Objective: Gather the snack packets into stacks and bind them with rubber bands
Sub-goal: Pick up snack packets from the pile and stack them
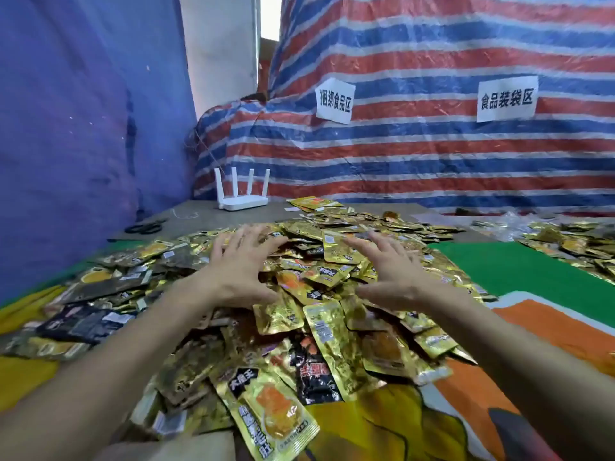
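Gold snack packets (273,410) lie heaped on our bench (186,221); our left hand (239,271) and right hand (392,277) spread wide over them, gripping nothing. Gathering looks barely started; next we must square a stack

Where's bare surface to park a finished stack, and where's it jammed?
Free: green cloth between the main heap and the far-right packets; orange cloth nearer, right of the main heap; grey tabletop between scissors and router. Jammed: the main heap under left hand and right hand, plus dark packets leftward.
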`<state>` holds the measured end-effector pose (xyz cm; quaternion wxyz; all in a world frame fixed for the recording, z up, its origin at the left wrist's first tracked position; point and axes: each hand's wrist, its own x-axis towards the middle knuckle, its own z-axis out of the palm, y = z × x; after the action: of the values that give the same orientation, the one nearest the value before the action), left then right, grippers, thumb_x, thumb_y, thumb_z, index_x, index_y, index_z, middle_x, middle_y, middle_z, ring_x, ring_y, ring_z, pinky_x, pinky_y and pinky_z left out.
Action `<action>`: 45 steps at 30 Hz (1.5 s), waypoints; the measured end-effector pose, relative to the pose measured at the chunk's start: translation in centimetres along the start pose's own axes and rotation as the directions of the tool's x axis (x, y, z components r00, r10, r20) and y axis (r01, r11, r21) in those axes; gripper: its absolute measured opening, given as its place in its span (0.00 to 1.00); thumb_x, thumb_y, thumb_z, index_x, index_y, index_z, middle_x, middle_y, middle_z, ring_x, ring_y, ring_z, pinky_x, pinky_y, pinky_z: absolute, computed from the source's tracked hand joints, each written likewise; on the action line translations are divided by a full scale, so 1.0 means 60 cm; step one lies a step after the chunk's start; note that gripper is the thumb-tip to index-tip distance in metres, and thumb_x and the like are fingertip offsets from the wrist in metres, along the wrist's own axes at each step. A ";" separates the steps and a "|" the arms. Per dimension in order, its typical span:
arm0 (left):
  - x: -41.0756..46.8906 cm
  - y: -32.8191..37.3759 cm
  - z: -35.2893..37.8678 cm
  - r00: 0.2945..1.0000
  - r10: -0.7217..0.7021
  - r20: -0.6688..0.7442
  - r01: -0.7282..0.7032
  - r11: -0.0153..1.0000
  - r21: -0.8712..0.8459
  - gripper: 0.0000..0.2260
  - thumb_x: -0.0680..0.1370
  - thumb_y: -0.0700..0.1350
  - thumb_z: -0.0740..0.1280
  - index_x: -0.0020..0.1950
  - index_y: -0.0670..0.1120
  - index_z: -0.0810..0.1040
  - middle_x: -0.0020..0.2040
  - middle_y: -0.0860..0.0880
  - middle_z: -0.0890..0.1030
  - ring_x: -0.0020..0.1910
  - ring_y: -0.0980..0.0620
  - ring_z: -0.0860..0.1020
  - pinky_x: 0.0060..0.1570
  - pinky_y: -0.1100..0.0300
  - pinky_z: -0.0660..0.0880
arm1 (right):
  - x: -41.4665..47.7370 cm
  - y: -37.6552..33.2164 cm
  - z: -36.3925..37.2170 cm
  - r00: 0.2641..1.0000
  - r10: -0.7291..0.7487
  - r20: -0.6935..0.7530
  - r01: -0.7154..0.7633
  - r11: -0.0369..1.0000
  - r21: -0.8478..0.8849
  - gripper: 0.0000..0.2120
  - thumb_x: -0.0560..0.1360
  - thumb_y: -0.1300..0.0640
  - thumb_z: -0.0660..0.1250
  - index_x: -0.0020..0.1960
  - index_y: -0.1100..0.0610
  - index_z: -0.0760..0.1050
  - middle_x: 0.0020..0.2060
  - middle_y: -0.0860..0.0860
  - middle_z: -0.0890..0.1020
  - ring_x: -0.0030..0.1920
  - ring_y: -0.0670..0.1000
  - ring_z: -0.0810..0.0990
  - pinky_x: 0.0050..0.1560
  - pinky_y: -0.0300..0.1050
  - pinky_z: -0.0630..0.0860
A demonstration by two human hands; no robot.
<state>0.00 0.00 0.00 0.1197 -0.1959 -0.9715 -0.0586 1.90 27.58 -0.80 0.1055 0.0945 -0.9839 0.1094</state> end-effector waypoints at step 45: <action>0.030 0.046 0.006 0.791 -0.209 -0.575 -0.233 0.766 -0.599 0.15 0.83 0.47 0.63 0.36 0.51 0.70 0.26 0.57 0.75 0.25 0.59 0.72 0.25 0.66 0.67 | 0.033 -0.081 0.049 0.795 0.021 -0.606 0.302 0.853 0.426 0.07 0.79 0.54 0.70 0.44 0.55 0.78 0.32 0.47 0.80 0.30 0.49 0.78 0.30 0.50 0.76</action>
<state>-0.61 3.25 0.27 0.3530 -0.2013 -0.7974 -0.4461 0.47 21.91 -2.18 0.3857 0.1555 -0.8278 0.3766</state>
